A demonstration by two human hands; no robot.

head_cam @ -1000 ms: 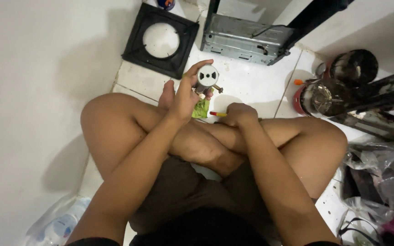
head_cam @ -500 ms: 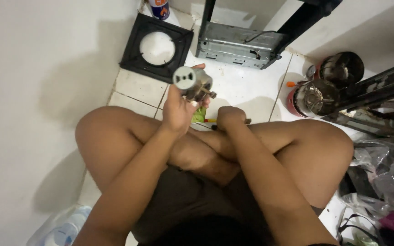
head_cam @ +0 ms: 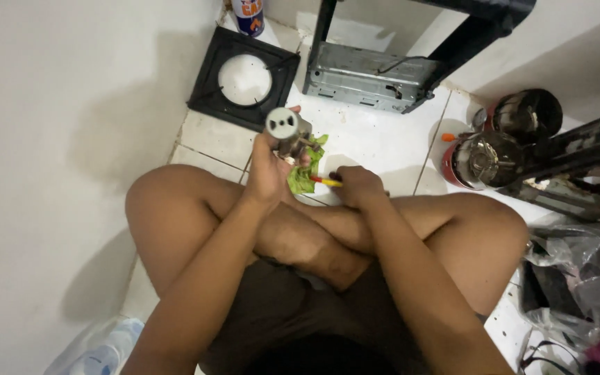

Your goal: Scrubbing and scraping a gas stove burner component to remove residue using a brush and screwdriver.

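The person sits cross-legged on a white tiled floor (head_cam: 376, 142). The left hand (head_cam: 269, 170) grips a small metal cylinder (head_cam: 285, 128), held upright with its round end toward the camera, together with a green cloth (head_cam: 305, 173) that hangs from it. The right hand (head_cam: 357, 186) is closed around a screwdriver (head_cam: 326, 181) with a red and yellow handle, its tip pointing at the cloth. Beyond the hands lie a black square frame (head_cam: 206, 90) with a round opening and a grey metal box (head_cam: 366, 76). A spray can (head_cam: 248, 15) stands by the wall. To the right stand two round metal parts (head_cam: 484, 160), and a clear plastic bag (head_cam: 585, 278) lies near the right knee.
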